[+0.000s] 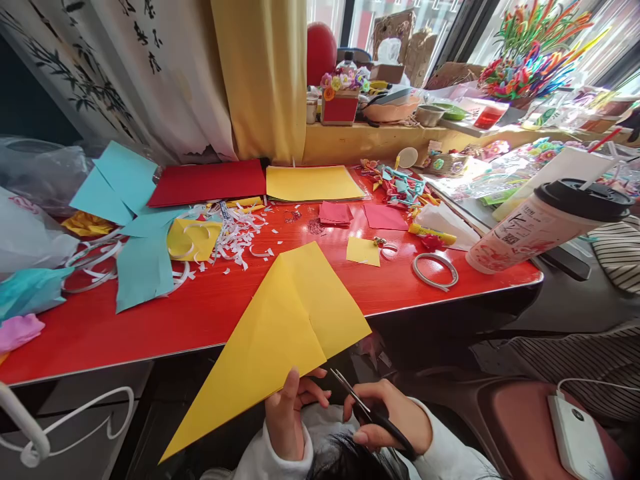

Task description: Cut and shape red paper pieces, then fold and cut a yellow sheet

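Observation:
My left hand (287, 410) pinches the lower edge of a large folded yellow paper (280, 327), which sticks out over the front edge of the red table (210, 313). My right hand (393, 417) grips black-handled scissors (363, 407). Their blades are open and point up towards the paper's lower edge, close to my left fingers. Both white sleeves show at the bottom.
On the table lie red (210, 181), yellow (313, 183) and teal (120, 183) paper sheets, white paper scraps (235, 233), small pink squares (335, 213), a glue stick (431, 233) and a tape ring (435, 270). A lidded drink cup (540, 223) leans at the right. A white device (580, 437) lies on a chair.

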Action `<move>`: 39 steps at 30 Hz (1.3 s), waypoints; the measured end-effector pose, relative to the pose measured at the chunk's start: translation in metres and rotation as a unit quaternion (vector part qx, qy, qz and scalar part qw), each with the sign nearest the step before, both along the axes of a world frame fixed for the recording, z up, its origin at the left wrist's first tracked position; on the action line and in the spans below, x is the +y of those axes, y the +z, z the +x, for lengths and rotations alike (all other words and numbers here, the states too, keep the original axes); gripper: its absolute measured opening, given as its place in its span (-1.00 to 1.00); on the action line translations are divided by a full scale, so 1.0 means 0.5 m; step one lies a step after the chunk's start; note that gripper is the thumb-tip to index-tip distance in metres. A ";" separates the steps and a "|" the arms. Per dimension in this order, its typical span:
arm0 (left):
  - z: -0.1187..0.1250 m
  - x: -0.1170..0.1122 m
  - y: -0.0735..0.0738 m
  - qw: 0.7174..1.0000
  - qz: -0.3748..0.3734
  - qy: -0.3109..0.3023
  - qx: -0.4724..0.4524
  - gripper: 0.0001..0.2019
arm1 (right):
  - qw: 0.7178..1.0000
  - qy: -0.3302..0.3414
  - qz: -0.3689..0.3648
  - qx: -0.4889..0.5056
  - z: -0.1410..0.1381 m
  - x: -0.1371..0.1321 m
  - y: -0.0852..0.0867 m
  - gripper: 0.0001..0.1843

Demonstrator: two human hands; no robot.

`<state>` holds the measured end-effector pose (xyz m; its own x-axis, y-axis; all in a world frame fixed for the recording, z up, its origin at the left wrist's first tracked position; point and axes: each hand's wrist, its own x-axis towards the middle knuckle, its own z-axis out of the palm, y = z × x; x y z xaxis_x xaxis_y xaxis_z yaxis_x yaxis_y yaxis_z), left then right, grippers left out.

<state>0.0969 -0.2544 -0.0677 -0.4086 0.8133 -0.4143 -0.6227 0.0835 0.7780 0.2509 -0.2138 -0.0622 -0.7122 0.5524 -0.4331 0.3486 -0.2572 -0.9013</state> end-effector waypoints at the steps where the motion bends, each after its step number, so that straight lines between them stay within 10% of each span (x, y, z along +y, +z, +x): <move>1: 0.003 0.002 -0.004 1.000 0.007 -0.004 0.002 -0.69 | 1.000 -0.008 0.013 0.019 0.003 -0.001 0.002 -0.57; 8: 0.010 0.025 -0.026 0.999 -0.005 -0.020 0.026 -0.69 | 0.983 -0.098 0.045 0.147 0.000 -0.002 0.028 -0.45; 39: 0.015 0.009 -0.046 0.989 -0.055 -0.123 0.062 -0.69 | 0.992 -0.043 0.082 -0.086 -0.021 -0.008 0.012 -0.51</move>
